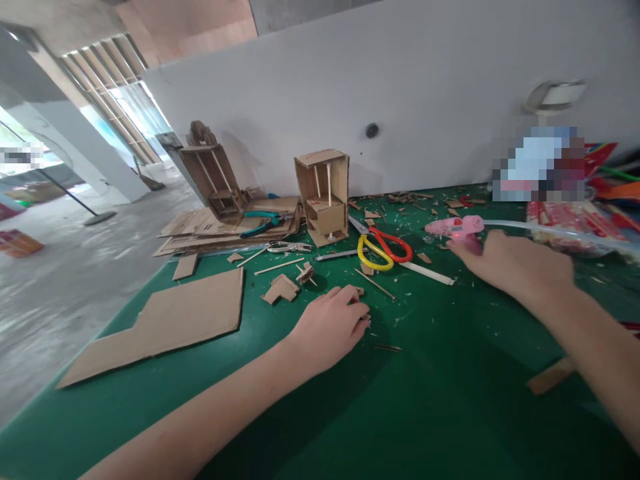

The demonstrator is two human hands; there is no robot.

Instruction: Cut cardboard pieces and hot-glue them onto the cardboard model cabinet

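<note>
An orange container [20, 243] sits on grey floor [150, 233], and a pale wall [440, 87] bears a dark spot [371, 130].

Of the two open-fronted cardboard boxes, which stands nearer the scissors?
The right-hand box, on the green tabletop right beside the scissors. The other box is farther left, by the stacked cardboard sheets.

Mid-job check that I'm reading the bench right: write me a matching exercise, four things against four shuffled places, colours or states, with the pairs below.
1. Glue gun
2. Scissors
3. Teal-handled pliers
4. Left hand

A. On the stacked cardboard
B. Low over the green table, fingers curled
C. Pink, in the right hand
D. One handle loop red, one yellow

Pairs: 1-C, 2-D, 3-A, 4-B
</note>
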